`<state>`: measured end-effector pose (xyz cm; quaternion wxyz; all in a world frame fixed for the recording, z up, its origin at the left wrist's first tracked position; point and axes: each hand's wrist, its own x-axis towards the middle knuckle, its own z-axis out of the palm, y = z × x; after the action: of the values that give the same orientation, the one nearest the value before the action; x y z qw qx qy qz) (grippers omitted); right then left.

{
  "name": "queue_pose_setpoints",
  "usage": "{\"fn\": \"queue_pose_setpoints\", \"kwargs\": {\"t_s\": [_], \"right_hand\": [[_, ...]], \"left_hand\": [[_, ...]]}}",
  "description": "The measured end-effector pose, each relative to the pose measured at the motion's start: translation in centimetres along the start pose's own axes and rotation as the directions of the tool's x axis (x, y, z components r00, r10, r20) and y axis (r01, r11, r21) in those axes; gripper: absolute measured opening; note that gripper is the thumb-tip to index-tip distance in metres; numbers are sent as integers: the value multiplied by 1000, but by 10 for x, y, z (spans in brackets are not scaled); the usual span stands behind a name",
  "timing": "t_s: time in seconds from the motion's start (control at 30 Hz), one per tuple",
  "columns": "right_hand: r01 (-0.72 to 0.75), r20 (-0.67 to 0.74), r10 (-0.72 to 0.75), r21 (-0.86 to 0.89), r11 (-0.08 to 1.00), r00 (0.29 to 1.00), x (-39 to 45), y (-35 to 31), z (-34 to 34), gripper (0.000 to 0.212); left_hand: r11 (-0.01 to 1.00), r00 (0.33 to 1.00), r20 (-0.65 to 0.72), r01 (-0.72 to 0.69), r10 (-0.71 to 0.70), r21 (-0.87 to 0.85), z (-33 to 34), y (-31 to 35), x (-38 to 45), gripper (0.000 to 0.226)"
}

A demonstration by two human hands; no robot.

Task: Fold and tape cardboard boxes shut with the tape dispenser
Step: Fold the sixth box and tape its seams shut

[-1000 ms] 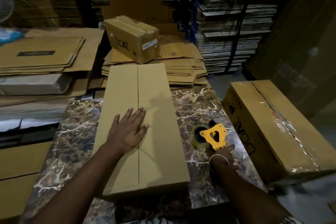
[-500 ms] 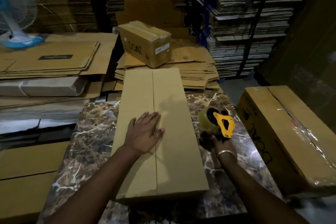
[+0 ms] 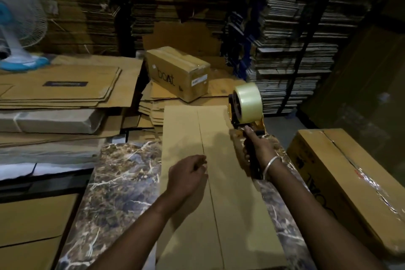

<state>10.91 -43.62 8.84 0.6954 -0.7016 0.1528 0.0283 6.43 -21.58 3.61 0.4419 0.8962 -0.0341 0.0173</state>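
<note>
We have one wide-angle view, worn on the head, looking forward and down from close above the marbled bench (image 3: pixel 122 182), with stacked cardboard (image 3: pixel 65 85) filling the background beyond.

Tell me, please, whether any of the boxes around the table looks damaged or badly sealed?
Yes: the large taped box right of the marble table has crinkled, torn-looking tape along a jagged top seam. The box on the table is not taped yet; its flaps meet neatly.
</note>
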Motion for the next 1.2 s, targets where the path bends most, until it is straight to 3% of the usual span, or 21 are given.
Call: {"fn": "queue_pose_setpoints", "kwargs": {"t_s": [0.13, 0.27, 0.33, 0.47, 0.6, 0.7, 0.9, 1.03, 1.2], "right_hand": [[-74, 169, 64, 53, 996, 984, -14, -3, 22, 38], [-267, 297, 226, 108, 958, 928, -18, -4, 44, 42], [-332, 352, 273, 118, 936, 895, -18, -4, 50, 47], [-374, 459, 266, 160, 914, 847, -11, -5, 56, 50], [-387, 517, 238, 202, 900, 822, -3, -10, 55, 55], [-406, 569, 217, 228, 885, 793, 2, -14, 54, 58], [-413, 638, 159, 271, 869, 754, 16, -8, 51, 60], [-438, 670, 153, 280, 854, 726, 25, -1, 47, 59], [-439, 636, 188, 264, 859, 749, 27, -7, 43, 60]], "left_hand": [[943, 990, 44, 144, -137, -300, -11, 3, 19, 18], [716, 936, 133, 335, -325, -613, -16, 3, 47, 30], [614, 888, 239, 447, -393, -651, -21, 7, 61, 45], [392, 726, 512, 682, -459, -617, -31, 9, 77, 76], [196, 728, 553, 659, -405, -726, -34, 1, 90, 83], [122, 728, 571, 651, -380, -749, -32, 5, 96, 73], [80, 755, 567, 621, -330, -780, -27, 18, 107, 65], [29, 780, 533, 572, -328, -820, -26, 23, 110, 42], [-33, 770, 543, 566, -336, -824, -26, 18, 111, 28]]}}
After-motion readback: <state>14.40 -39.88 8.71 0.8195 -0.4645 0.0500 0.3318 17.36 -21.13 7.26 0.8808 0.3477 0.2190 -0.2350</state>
